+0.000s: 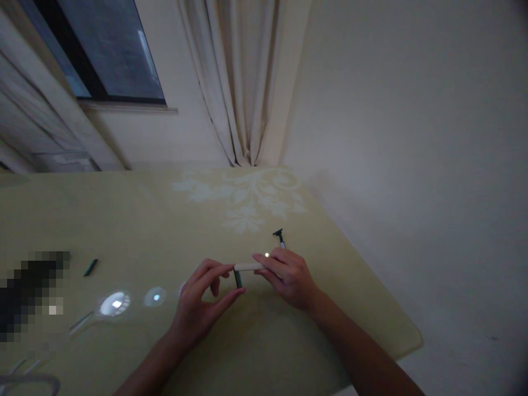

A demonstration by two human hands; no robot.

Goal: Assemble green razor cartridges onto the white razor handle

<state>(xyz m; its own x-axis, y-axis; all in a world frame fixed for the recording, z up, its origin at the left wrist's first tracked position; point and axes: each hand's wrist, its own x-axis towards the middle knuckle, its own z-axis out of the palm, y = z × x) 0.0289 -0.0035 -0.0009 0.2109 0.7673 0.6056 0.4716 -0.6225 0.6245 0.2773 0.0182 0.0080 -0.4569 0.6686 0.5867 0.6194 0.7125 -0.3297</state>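
Note:
Between the thumb and index fingertip of my left hand [202, 300] is a small dark green razor cartridge [238, 278], stood on its narrow end. My right hand [289, 275] pinches a pale, flat, narrow stick [247, 267], whose exact kind I cannot make out. The stick lies level and its left end meets the top of the cartridge, close to my left index fingertip. Just beyond my right hand rests a razor [280, 237] with a black head; its handle is partly hidden by the fingers.
A second dark green cartridge [91, 267] lies on the left of the glossy, pale green table [124, 220]. Lamp reflections show on its surface. A pixelated dark patch covers the far left. Curtains [243, 82] and a wall [412, 165] border the table.

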